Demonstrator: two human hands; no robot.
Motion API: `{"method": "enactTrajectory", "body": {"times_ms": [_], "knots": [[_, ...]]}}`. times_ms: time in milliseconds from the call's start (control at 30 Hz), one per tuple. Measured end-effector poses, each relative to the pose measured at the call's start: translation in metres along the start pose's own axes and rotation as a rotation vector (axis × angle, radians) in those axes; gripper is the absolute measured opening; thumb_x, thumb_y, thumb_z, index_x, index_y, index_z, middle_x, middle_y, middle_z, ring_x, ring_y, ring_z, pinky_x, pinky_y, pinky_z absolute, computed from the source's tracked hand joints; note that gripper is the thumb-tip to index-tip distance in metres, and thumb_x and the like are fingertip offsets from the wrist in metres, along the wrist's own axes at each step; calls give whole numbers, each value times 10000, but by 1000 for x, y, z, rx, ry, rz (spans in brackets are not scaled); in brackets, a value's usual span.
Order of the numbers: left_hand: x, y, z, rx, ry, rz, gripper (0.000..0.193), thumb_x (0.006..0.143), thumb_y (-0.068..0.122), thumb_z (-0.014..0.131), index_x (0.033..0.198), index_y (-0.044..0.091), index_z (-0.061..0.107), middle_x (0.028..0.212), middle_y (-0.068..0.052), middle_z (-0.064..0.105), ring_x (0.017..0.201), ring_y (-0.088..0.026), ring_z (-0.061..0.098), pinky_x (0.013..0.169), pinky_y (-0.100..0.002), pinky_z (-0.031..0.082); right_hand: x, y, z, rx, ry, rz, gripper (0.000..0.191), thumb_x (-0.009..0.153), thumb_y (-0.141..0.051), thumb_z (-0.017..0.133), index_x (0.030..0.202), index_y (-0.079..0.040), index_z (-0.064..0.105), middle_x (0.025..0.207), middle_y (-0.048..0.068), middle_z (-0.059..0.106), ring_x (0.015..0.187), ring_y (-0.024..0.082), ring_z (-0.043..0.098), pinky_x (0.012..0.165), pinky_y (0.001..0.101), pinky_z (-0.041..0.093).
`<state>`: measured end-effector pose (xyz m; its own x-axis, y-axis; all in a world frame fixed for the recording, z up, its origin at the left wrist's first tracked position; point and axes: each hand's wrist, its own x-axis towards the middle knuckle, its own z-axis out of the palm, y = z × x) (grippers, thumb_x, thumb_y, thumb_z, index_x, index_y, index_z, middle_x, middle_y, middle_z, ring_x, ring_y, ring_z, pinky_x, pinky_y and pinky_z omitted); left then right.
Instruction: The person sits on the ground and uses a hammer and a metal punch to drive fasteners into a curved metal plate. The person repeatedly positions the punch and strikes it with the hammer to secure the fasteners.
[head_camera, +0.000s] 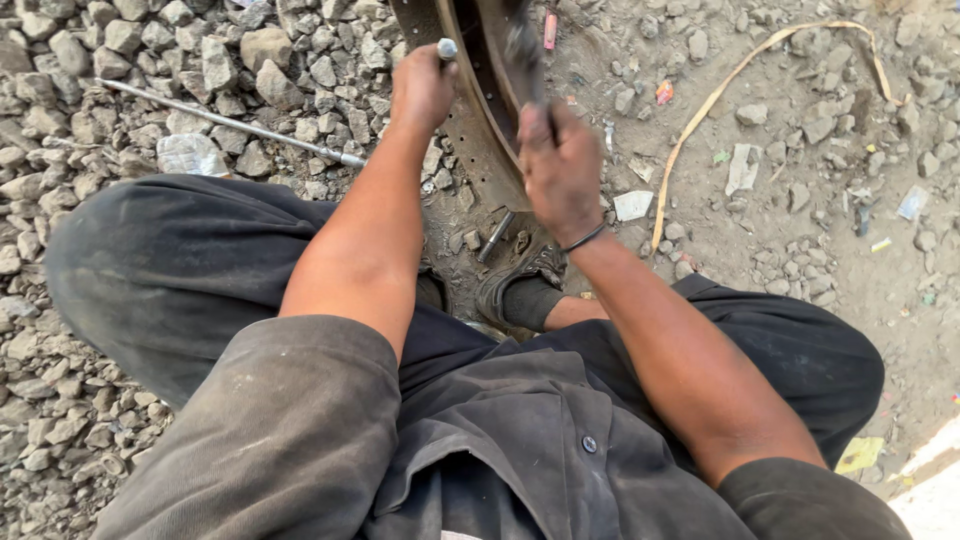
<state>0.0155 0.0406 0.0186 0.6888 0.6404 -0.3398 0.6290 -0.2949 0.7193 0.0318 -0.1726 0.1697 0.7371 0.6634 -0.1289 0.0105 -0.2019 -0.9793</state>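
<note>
Two bare hands are at work near the top centre of the frame, both on one curved, rusty metal part studded with small holes, which stands on edge on the dirt and runs up out of the top of the frame. The left hand is closed in a fist around a short steel punch, whose silvery end sticks out above the knuckles, set against the curved part's outer edge. The right hand is wrapped tight around the handle of a hammer that is blurred, so its head is hard to make out; one dark band sits on that wrist. One loose bolt lies on the ground just below the curved part, beside the person's one visible shoe. One long thin steel rod lies across the grey gravel in the upper left, with one crumpled clear wrapper just under it. On the right, one tan strap loops over the dirt, and several paper scraps lie about: a white one near the right wrist, a pale one farther right, and a yellow one at the lower right.
</note>
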Motion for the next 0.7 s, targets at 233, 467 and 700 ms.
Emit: {"method": "enactTrajectory", "body": {"times_ms": [233,467,700], "knots": [[8,-14,5,95,94,224,131,955,152,677,968,37,739,925,-206,732,850,-364,695,787,-485,534,11,0,16,-184,80,-140,570,1043,-637,483,1246,-111,560,608,-7,502,516,103,493,475,311,399],[10,-31,11,51,136,286,138,870,145,747,974,55,742,899,-230,715,853,-423,687,778,-488,538,15,37,8,-501,91,127,545,1026,-536,560,883,-19,659,625,74,568,602,189,576,610,386,462],[1,-25,1,-16,90,221,78,930,114,699,977,70,743,910,-220,717,853,-403,690,790,-480,531,0,-8,-1,-141,67,-43,526,1051,-552,532,980,-36,602,661,40,481,612,156,478,550,379,375]]}}
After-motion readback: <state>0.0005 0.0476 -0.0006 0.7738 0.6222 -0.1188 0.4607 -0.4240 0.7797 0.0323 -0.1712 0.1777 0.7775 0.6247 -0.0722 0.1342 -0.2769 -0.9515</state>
